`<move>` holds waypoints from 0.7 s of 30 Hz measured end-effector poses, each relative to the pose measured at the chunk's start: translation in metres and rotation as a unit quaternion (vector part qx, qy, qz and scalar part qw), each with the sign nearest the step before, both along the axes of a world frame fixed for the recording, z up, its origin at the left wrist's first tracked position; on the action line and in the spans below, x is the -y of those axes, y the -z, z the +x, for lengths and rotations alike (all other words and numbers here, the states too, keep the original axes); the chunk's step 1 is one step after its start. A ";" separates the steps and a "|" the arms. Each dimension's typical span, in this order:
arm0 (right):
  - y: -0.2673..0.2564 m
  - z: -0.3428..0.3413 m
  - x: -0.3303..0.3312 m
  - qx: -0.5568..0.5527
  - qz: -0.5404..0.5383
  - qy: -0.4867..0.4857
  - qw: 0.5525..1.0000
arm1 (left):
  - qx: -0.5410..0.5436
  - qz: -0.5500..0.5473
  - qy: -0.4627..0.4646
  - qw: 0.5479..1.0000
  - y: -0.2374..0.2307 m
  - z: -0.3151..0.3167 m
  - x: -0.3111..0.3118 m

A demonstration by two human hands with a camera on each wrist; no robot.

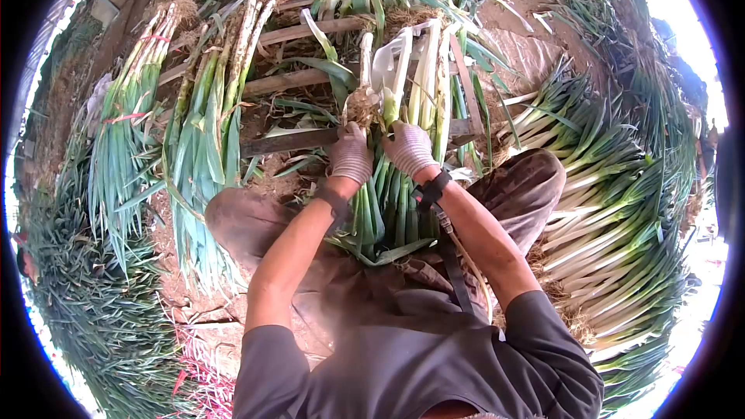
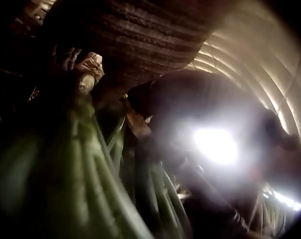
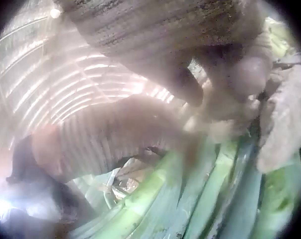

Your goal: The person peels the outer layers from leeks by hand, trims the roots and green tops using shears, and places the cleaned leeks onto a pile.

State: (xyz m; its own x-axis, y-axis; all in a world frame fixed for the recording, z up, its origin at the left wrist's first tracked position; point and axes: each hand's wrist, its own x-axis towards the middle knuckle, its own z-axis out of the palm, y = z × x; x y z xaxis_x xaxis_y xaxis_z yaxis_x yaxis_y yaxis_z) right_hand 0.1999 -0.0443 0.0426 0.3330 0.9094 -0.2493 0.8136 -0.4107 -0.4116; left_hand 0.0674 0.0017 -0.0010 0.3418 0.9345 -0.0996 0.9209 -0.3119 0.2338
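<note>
Head view, left hand (image 1: 351, 159): ribbed glove on, fingers curled, grasping a green onion stalk; brown root tuft (image 1: 362, 102) just beyond them.
Head view, right hand (image 1: 409, 147): same glove type, just beside the left; fingers bent, pinching a stalk. Exact contact points partly hidden by the glove.
Head view, green onions (image 1: 402, 206): in front of the seated person, between the knees; leaves toward the body, pale stems (image 1: 427, 70) pointing away.
Head view, wrists: dark wrist strap (image 1: 430, 189) on the right, another on the left.
Head view, left side: two bundles, the outer tied bundle (image 1: 128, 120) with red ties, roots away from the person.
Head view, right side: long row of onions (image 1: 613, 225), white stems toward the person, green tops outward.
Head view, beyond hands: wooden slats (image 1: 287, 81) on the ground, loose leaves around.
Left wrist view: dark, blurred, strong glare; ribbed glove on top, green leaves below. Cannot tell finger state from here.
Right wrist view: both gloves at the stalks, right one above, left one reaching across; leaves fan out underneath. Arched cover (image 3: 105, 74) behind.
</note>
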 end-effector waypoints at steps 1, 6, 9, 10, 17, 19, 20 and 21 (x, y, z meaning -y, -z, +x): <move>-0.002 -0.001 0.000 0.000 -0.008 -0.002 1.000 | 0.009 -0.056 0.001 0.998 -0.001 -0.001 -0.006; 0.003 0.000 -0.007 -0.161 0.062 -0.052 0.984 | 0.332 -0.285 -0.078 0.896 -0.016 -0.030 -0.048; -0.011 -0.022 -0.006 -0.446 0.029 0.030 0.894 | 0.477 -0.268 -0.064 0.835 -0.046 -0.042 -0.056; -0.010 -0.029 -0.009 -0.451 0.086 -0.019 0.888 | 0.487 -0.252 -0.064 0.834 -0.042 -0.045 -0.055; 0.013 -0.045 -0.029 -0.568 0.049 0.039 0.821 | 0.472 -0.250 0.026 0.845 -0.042 -0.072 -0.033; 0.001 -0.041 -0.037 -0.569 0.020 0.067 0.820 | 0.515 -0.284 0.035 0.808 -0.057 -0.075 -0.017; -0.004 -0.036 -0.046 -0.570 0.018 0.073 0.818 | 0.526 -0.315 0.024 0.790 -0.056 -0.077 -0.016; -0.010 -0.029 -0.057 -0.572 0.016 0.080 0.817 | 0.536 -0.346 0.012 0.770 -0.056 -0.078 -0.016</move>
